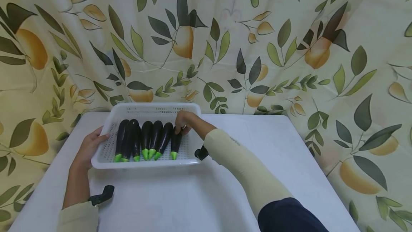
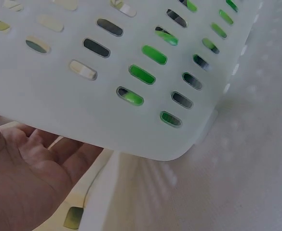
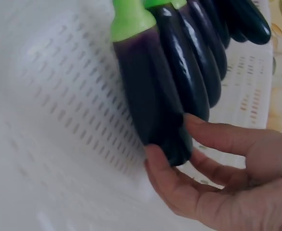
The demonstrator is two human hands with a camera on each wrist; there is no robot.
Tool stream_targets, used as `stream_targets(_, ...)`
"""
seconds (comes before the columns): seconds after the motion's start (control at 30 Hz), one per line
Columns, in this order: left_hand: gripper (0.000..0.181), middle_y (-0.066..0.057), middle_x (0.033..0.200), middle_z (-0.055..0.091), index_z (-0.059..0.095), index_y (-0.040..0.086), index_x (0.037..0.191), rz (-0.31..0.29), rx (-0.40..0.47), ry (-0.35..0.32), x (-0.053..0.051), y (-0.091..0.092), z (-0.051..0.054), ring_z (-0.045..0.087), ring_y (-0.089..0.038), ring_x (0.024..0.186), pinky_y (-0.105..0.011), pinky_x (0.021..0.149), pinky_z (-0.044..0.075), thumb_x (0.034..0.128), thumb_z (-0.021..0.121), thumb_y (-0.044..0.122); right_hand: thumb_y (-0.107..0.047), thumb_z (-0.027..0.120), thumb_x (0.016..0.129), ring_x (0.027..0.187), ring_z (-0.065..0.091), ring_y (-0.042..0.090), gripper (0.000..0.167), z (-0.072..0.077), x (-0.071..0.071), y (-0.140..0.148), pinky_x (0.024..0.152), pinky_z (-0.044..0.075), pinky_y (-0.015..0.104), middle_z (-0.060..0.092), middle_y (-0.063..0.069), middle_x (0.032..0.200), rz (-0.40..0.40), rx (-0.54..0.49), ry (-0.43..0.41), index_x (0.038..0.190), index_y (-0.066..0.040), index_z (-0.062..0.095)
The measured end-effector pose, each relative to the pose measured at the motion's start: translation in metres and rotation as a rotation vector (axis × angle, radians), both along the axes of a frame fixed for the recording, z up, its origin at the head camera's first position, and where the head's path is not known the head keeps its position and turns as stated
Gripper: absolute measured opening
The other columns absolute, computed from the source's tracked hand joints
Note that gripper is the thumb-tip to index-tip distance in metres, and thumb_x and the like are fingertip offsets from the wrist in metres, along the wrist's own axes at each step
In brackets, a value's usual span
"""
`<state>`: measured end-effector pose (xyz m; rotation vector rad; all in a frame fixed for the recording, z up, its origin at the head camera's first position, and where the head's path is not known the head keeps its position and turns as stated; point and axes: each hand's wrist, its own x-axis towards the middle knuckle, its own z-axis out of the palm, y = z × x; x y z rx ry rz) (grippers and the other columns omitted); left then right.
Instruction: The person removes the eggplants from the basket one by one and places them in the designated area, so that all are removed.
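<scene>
Several dark eggplants with green stem ends lie side by side in a white perforated basket (image 1: 148, 165). My right hand (image 1: 186, 121) pinches the far end of the rightmost eggplant (image 1: 175, 144); in the right wrist view, thumb and fingers (image 3: 174, 192) hold the blunt tip of that eggplant (image 3: 148, 86), its green end pointing away. At the basket's left side my left hand (image 1: 90, 148) holds the rim, thumb on top. From the left wrist view, the palm and fingers of the left hand (image 2: 39, 168) are under the edge of the basket wall (image 2: 44, 106).
The basket stands near the back edge of a white table (image 1: 154, 199). Behind and beside the table hangs a curtain (image 1: 219, 74) printed with leaves and fruit. Black wrist devices (image 1: 102, 195) are on both arms.
</scene>
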<state>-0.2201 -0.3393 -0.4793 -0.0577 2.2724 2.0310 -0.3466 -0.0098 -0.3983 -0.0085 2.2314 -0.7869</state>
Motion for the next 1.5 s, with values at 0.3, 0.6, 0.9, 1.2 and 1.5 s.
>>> stream_targets(0.3,0.064,-0.005,0.145,0.055,0.019,0.003,0.167,-0.002,-0.032,-0.009,-0.002,0.005,0.002,0.065,0.002,0.101,-0.025,0.082,0.058,0.1131,0.047,0.025,0.009,0.073,0.093,0.115,0.068,0.039,0.047,-0.013,0.001,0.001,0.094,0.058,0.042,0.062,0.028,0.132,-0.014,-0.064,0.062,0.138,0.012,0.059)
stream_targets(0.6,0.063,-0.033,0.162,0.030,0.018,0.004,0.167,-0.001,-0.042,-0.002,-0.004,0.010,-0.003,0.060,0.006,0.102,-0.021,0.083,0.055,0.1137,0.045,0.024,0.017,0.071,0.091,0.129,0.058,0.039,0.053,-0.021,-0.004,0.002,0.098,0.056,0.047,0.053,0.027,0.144,-0.072,-0.277,0.022,0.141,0.011,0.055)
stream_targets(0.9,0.064,-0.007,0.147,0.053,0.022,0.002,0.166,0.023,-0.066,0.019,-0.002,0.005,0.000,0.062,0.007,0.100,-0.021,0.083,0.055,0.1127,0.049,0.025,0.018,0.076,0.086,0.103,0.071,0.035,0.048,-0.030,-0.013,0.003,0.088,0.060,0.045,0.063,0.016,0.106,-0.049,-0.342,0.028,0.131,0.007,0.063)
stream_targets(1.2,0.065,0.015,0.131,0.058,0.020,0.001,0.166,0.035,-0.020,0.007,-0.001,0.001,-0.002,0.063,0.006,0.100,-0.020,0.082,0.056,0.1125,0.049,0.023,0.017,0.074,0.089,0.103,0.069,0.033,0.049,-0.033,-0.018,0.005,0.091,0.059,0.046,0.059,0.018,0.117,-0.021,-0.391,-0.001,0.135,0.005,0.061)
stream_targets(1.5,0.064,-0.025,0.161,0.036,0.019,0.004,0.167,0.035,-0.046,-0.010,-0.001,0.003,-0.002,0.061,0.008,0.101,-0.019,0.083,0.055,0.1132,0.046,0.025,0.019,0.072,0.089,0.099,0.068,0.029,0.049,-0.038,-0.021,0.011,0.092,0.059,0.044,0.060,0.017,0.116,-0.015,-0.470,-0.044,0.133,0.003,0.061)
